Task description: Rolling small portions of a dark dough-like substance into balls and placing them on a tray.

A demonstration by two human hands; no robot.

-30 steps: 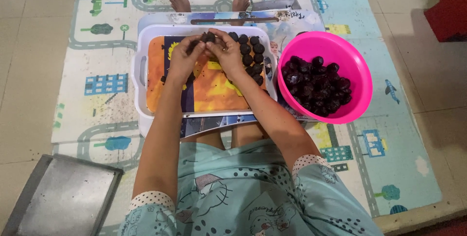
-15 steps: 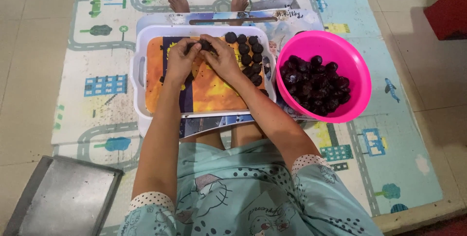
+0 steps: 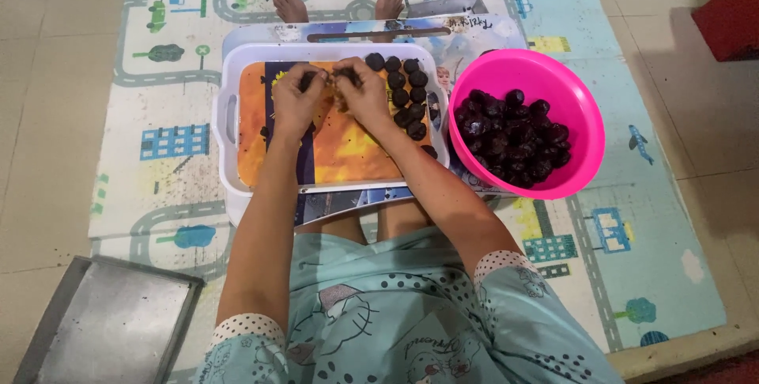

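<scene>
Both hands meet over the white tray (image 3: 229, 127): left hand (image 3: 294, 99) and right hand (image 3: 362, 93) pinch a dark ball (image 3: 326, 77) between fingertips, beside rows of finished balls (image 3: 407, 91). The pink bowl (image 3: 585, 127) sits right, within reach.

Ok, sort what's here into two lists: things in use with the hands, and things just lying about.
In use:
left hand and right hand, together on a dark ball
white tray under them
rows of dark balls on the tray
pink bowl of dark fruit

Lying about:
metal tray on the floor
play mat
red thing at the top right
</scene>
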